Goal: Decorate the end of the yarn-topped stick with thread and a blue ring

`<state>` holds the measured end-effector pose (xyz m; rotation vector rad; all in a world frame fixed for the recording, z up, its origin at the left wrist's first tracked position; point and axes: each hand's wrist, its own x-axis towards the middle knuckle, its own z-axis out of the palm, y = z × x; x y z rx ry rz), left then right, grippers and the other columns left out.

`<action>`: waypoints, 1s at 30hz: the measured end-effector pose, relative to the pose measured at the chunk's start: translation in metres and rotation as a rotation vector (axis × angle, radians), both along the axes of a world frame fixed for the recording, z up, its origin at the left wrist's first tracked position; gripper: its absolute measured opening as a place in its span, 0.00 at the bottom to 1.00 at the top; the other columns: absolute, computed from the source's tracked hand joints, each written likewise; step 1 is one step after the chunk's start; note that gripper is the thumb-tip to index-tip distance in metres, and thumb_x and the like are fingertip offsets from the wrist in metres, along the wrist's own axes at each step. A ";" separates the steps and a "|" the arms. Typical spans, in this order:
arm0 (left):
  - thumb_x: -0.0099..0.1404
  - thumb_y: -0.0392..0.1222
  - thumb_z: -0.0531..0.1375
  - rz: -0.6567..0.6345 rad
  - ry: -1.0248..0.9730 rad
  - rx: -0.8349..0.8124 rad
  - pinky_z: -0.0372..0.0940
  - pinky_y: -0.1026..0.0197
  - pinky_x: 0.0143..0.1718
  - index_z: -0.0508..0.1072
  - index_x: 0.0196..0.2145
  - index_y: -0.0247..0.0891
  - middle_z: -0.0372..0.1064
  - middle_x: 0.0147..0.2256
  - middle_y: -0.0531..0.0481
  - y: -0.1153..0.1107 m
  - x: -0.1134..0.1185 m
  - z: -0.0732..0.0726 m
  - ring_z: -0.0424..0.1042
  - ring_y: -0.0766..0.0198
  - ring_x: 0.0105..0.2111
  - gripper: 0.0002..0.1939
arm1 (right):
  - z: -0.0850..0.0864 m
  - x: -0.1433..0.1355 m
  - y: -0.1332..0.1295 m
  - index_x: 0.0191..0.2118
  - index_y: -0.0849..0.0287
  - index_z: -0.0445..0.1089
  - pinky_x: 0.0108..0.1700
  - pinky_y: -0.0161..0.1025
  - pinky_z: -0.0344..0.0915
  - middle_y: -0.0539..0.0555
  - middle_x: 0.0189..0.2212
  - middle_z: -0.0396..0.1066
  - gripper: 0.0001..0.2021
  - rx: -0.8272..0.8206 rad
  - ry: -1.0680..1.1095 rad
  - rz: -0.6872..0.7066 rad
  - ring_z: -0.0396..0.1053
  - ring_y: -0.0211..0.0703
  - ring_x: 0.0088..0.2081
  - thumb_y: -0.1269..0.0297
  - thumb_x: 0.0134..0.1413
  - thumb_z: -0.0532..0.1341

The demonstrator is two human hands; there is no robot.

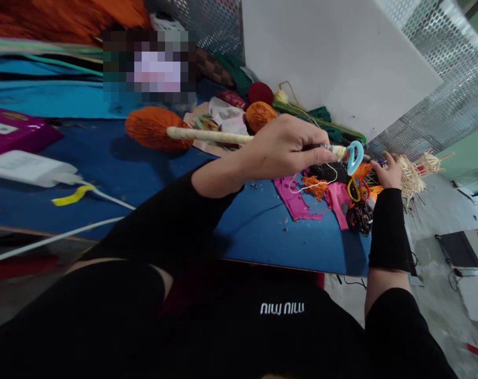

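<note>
"While the pale wrapped stick [211, 136] is over the blue table [262, 231], in the closed thumb and fingers of the left hand [278, 147], what could go wrong?"

"Its loose thread [319, 185] hangs near the blue loop [355, 158]; a turn of the stick might snag it and slacken the winding."

"And the right hand [390, 171]?"

"Half open beyond the loop; I can't tell whether it grips anything."

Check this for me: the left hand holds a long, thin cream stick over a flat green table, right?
Nearly: the flat table is blue, not green, as the head view shows. The left hand does hold the long, thin cream stick over it.
</note>
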<state>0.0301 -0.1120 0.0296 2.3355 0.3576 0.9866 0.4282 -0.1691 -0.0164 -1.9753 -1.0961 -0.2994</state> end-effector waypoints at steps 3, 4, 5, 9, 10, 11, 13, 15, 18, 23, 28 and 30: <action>0.71 0.51 0.55 0.013 0.066 0.053 0.57 0.61 0.33 0.76 0.30 0.37 0.68 0.25 0.50 0.003 0.009 -0.007 0.67 0.64 0.29 0.19 | 0.010 -0.035 -0.010 0.32 0.56 0.75 0.72 0.70 0.48 0.63 0.52 0.75 0.11 0.032 -0.241 -0.124 0.65 0.59 0.63 0.55 0.59 0.62; 0.71 0.51 0.55 0.013 0.073 0.070 0.57 0.61 0.32 0.76 0.31 0.37 0.69 0.25 0.50 0.003 0.011 -0.008 0.68 0.64 0.29 0.18 | 0.010 -0.050 -0.015 0.34 0.55 0.75 0.72 0.71 0.48 0.62 0.53 0.75 0.10 0.054 -0.310 -0.144 0.65 0.59 0.63 0.56 0.60 0.61; 0.71 0.50 0.56 0.012 0.073 0.086 0.56 0.62 0.32 0.77 0.31 0.37 0.70 0.25 0.50 0.003 0.013 -0.010 0.69 0.64 0.29 0.18 | 0.009 -0.065 -0.019 0.36 0.54 0.76 0.72 0.70 0.49 0.62 0.54 0.74 0.08 0.057 -0.355 -0.116 0.65 0.59 0.65 0.57 0.59 0.62; 0.71 0.49 0.57 0.005 0.055 0.110 0.58 0.64 0.32 0.78 0.33 0.39 0.76 0.29 0.50 0.004 0.019 -0.018 0.73 0.64 0.32 0.15 | -0.009 -0.111 -0.027 0.37 0.52 0.76 0.69 0.62 0.60 0.57 0.44 0.77 0.10 0.050 -0.238 0.064 0.72 0.55 0.59 0.54 0.62 0.61; 0.71 0.49 0.57 0.005 0.049 0.105 0.60 0.64 0.34 0.78 0.34 0.39 0.79 0.33 0.49 0.004 0.021 -0.020 0.74 0.63 0.34 0.15 | -0.014 -0.118 -0.027 0.37 0.52 0.76 0.67 0.60 0.64 0.56 0.43 0.77 0.10 0.073 -0.160 0.109 0.73 0.54 0.57 0.53 0.62 0.60; 0.71 0.49 0.56 0.003 0.041 0.102 0.61 0.64 0.36 0.79 0.34 0.39 0.80 0.37 0.48 0.004 0.022 -0.021 0.76 0.62 0.37 0.15 | -0.018 -0.123 -0.026 0.40 0.51 0.76 0.65 0.58 0.67 0.56 0.44 0.78 0.10 0.097 -0.082 0.176 0.73 0.53 0.57 0.53 0.60 0.62; 0.71 0.49 0.56 -0.002 0.025 0.102 0.64 0.63 0.40 0.79 0.34 0.38 0.81 0.44 0.46 0.004 0.025 -0.024 0.77 0.60 0.42 0.16 | -0.025 -0.133 -0.025 0.47 0.49 0.76 0.65 0.56 0.68 0.55 0.52 0.76 0.16 0.136 0.092 0.389 0.71 0.53 0.61 0.53 0.54 0.68; 0.71 0.48 0.56 0.001 0.020 0.109 0.65 0.61 0.44 0.79 0.33 0.38 0.80 0.50 0.45 0.004 0.027 -0.027 0.77 0.59 0.46 0.16 | -0.030 -0.147 -0.026 0.51 0.47 0.75 0.67 0.55 0.67 0.54 0.56 0.75 0.23 0.148 0.341 0.654 0.71 0.53 0.62 0.50 0.48 0.72; 0.70 0.48 0.57 0.044 0.025 0.119 0.66 0.59 0.47 0.79 0.34 0.38 0.79 0.52 0.45 0.005 0.030 -0.031 0.77 0.58 0.48 0.15 | -0.038 -0.176 -0.028 0.48 0.46 0.75 0.64 0.55 0.70 0.53 0.50 0.78 0.26 0.165 0.741 0.899 0.75 0.51 0.56 0.42 0.45 0.73; 0.70 0.50 0.57 0.095 0.038 0.130 0.65 0.59 0.43 0.80 0.36 0.40 0.78 0.50 0.46 0.006 0.036 -0.039 0.76 0.58 0.45 0.15 | -0.045 -0.211 -0.037 0.36 0.46 0.73 0.37 0.46 0.77 0.46 0.26 0.69 0.20 0.164 0.984 0.915 0.69 0.41 0.28 0.40 0.43 0.74; 0.72 0.54 0.55 0.124 0.108 0.118 0.60 0.60 0.37 0.79 0.37 0.41 0.77 0.41 0.47 0.007 0.037 -0.038 0.74 0.58 0.40 0.18 | -0.040 -0.206 -0.045 0.27 0.49 0.70 0.18 0.37 0.51 0.44 0.19 0.61 0.18 0.206 1.019 0.788 0.43 0.32 0.17 0.41 0.52 0.69; 0.72 0.55 0.55 0.100 0.183 0.110 0.57 0.60 0.35 0.78 0.37 0.40 0.75 0.34 0.48 0.008 0.035 -0.036 0.72 0.59 0.37 0.19 | -0.040 -0.203 -0.045 0.26 0.49 0.70 0.18 0.37 0.47 0.45 0.20 0.65 0.18 0.225 1.024 0.756 0.44 0.31 0.17 0.43 0.49 0.71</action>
